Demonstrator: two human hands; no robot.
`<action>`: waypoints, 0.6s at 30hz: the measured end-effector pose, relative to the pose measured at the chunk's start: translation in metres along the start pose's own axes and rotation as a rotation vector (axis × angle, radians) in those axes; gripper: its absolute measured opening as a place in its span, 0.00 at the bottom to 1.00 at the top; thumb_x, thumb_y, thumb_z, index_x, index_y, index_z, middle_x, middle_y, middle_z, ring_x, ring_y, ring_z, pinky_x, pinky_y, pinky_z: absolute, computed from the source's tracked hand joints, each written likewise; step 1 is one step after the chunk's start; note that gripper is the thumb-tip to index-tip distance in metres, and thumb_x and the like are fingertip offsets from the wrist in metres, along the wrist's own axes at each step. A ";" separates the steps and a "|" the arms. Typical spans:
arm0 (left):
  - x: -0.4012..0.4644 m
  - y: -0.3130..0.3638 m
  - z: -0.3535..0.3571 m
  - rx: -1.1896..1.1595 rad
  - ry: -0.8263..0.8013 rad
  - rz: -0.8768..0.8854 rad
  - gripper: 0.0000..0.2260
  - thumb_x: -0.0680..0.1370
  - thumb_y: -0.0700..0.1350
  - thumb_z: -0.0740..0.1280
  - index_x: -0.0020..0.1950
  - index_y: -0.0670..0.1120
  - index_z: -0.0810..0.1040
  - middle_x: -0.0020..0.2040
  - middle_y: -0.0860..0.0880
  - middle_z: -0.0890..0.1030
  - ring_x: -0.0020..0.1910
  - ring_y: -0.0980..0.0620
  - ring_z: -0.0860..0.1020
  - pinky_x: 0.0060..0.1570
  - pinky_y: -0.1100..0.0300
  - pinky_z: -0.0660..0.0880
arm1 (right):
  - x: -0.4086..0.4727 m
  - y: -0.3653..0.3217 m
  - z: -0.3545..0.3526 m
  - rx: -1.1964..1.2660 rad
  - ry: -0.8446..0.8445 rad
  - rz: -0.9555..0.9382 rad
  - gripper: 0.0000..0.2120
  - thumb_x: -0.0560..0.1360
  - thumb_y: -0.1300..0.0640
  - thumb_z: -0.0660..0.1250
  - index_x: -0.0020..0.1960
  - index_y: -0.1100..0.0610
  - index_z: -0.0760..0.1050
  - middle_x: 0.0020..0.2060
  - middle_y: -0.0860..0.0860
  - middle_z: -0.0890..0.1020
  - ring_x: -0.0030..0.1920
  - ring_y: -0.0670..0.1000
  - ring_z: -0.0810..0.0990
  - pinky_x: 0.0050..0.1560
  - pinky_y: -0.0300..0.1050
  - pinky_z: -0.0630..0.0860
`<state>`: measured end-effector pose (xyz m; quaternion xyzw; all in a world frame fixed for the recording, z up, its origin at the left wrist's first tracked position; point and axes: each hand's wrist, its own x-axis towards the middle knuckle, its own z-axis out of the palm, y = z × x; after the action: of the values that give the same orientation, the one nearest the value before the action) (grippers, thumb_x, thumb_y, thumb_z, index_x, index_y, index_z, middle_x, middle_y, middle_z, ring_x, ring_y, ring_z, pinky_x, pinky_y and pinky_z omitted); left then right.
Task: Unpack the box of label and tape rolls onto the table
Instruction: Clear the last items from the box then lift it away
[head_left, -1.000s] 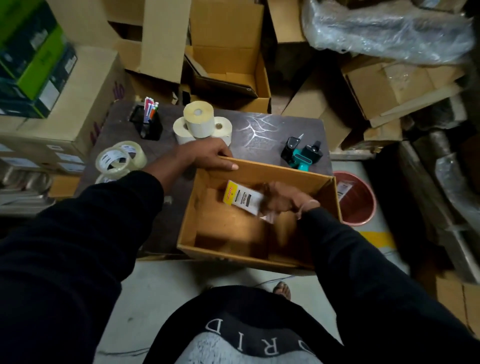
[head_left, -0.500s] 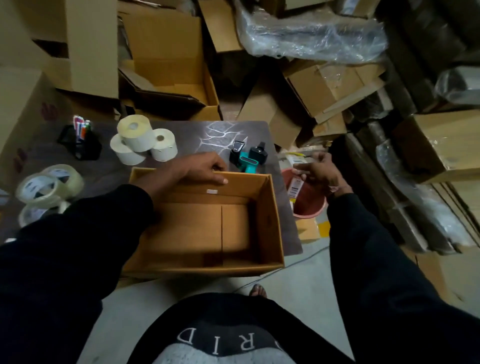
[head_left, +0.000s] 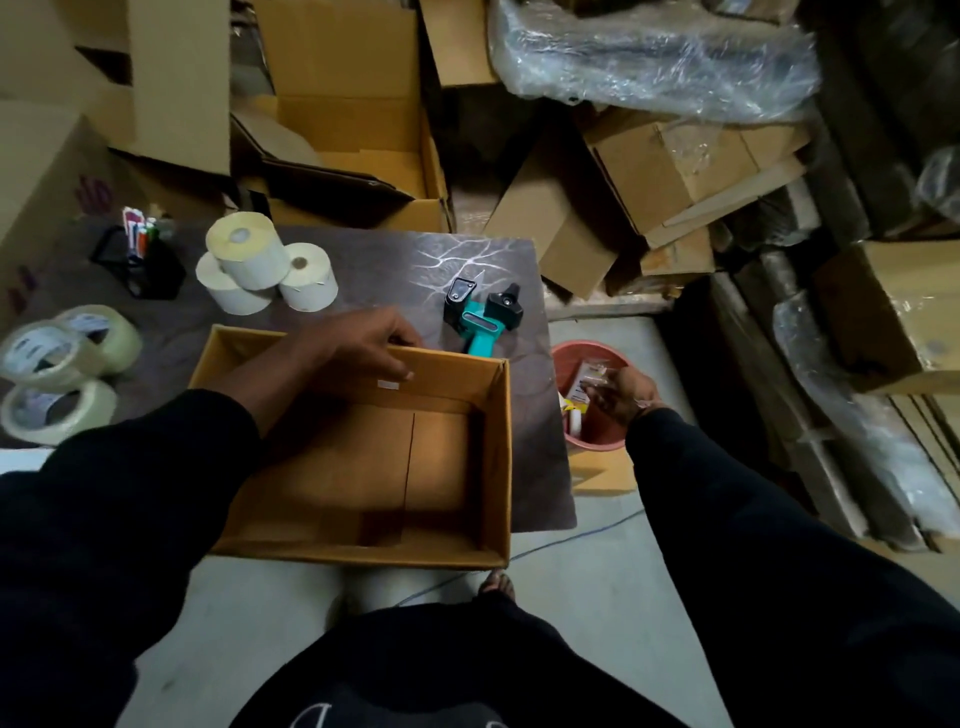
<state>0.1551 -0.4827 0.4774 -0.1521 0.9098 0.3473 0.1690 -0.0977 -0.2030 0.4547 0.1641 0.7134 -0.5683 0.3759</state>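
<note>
Cardboard box on the bench.
Left hand grips its far rim; right hand over the bucket, fingers unclear.

Left hand gripping box rim, right hand over red bin, grasp unclear
</note>
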 end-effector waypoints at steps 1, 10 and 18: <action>0.001 0.000 0.000 0.007 -0.001 0.005 0.09 0.75 0.47 0.76 0.46 0.61 0.80 0.47 0.60 0.82 0.44 0.60 0.81 0.44 0.60 0.74 | 0.005 -0.001 0.002 0.018 -0.006 -0.011 0.18 0.83 0.66 0.51 0.69 0.66 0.72 0.42 0.58 0.76 0.28 0.50 0.76 0.28 0.38 0.77; 0.003 0.003 0.001 0.039 -0.039 -0.001 0.11 0.75 0.43 0.76 0.49 0.58 0.79 0.45 0.56 0.82 0.42 0.59 0.80 0.42 0.60 0.73 | -0.008 0.006 0.013 0.155 -0.011 0.036 0.10 0.85 0.62 0.54 0.60 0.61 0.72 0.47 0.57 0.78 0.44 0.55 0.78 0.50 0.49 0.77; -0.019 0.011 -0.011 0.217 -0.069 -0.036 0.15 0.78 0.49 0.72 0.64 0.49 0.81 0.57 0.51 0.83 0.49 0.53 0.80 0.47 0.59 0.74 | -0.057 0.009 0.050 -0.107 -0.266 -0.097 0.08 0.81 0.56 0.64 0.44 0.58 0.76 0.37 0.53 0.79 0.45 0.53 0.83 0.63 0.49 0.78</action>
<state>0.1652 -0.4790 0.4994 -0.1372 0.9328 0.2488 0.2217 -0.0365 -0.2361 0.4865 0.0325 0.6936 -0.5639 0.4471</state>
